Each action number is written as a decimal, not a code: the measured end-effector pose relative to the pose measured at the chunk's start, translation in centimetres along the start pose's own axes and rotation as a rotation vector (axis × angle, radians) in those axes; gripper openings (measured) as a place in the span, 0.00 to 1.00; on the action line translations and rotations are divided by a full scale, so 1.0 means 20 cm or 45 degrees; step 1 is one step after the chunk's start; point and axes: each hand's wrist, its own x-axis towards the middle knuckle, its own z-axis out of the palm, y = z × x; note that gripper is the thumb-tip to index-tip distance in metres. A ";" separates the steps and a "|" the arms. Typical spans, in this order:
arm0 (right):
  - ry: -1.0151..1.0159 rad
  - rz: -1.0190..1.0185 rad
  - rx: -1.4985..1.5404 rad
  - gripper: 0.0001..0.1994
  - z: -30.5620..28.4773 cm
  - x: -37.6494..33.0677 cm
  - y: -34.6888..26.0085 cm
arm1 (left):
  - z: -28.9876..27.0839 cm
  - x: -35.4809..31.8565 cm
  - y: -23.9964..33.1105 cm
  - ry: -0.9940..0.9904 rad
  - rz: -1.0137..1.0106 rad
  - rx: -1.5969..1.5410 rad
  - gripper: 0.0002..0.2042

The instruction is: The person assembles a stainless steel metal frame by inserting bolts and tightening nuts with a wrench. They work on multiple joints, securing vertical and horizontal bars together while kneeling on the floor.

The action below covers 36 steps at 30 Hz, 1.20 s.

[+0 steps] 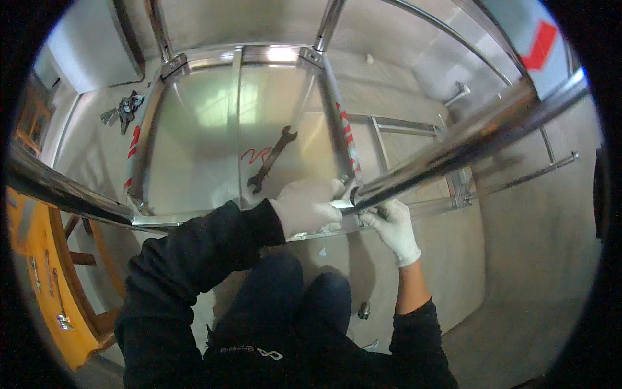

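My left hand, in a white glove, is closed at the near right corner of a metal frame, by the foot of a shiny round post. Its fingertips press together there, and whatever they grip is hidden. On the outer side of the same corner, my right hand, also gloved, has its thumb and fingers pinched just under the post. What sits between them is too small to make out. An open-end wrench lies slantwise on the sheet panel inside the frame, beyond my left hand.
Round posts rise from the frame's other corners. A yellow wooden stool or bench with tools on it stands at the left. Metal clamps lie on the floor beyond it. A small metal fitting lies near my knees. Another metal frame stands at the right.
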 end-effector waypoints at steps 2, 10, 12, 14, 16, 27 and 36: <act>0.037 -0.052 -0.200 0.12 0.01 0.04 -0.08 | -0.04 0.01 -0.01 0.093 0.042 -0.004 0.20; 0.073 -0.450 -0.474 0.12 -0.06 0.02 0.01 | 0.03 -0.02 0.15 0.225 -0.037 0.051 0.24; 0.021 -0.416 -0.468 0.13 -0.07 0.03 -0.01 | 0.03 -0.02 0.16 0.235 -0.052 0.080 0.24; -0.021 -0.405 -0.399 0.13 -0.08 0.03 -0.01 | 0.04 -0.03 0.18 0.249 -0.101 0.124 0.24; -0.045 -0.452 -0.281 0.14 -0.09 0.04 0.01 | 0.08 -0.04 0.18 0.366 -0.082 0.205 0.22; 0.057 -0.443 -0.041 0.16 0.00 0.06 0.15 | 0.09 0.00 0.15 0.311 -0.218 0.173 0.23; -0.084 -0.398 0.043 0.19 -0.04 0.09 0.10 | 0.09 0.03 0.05 0.299 -0.069 0.083 0.22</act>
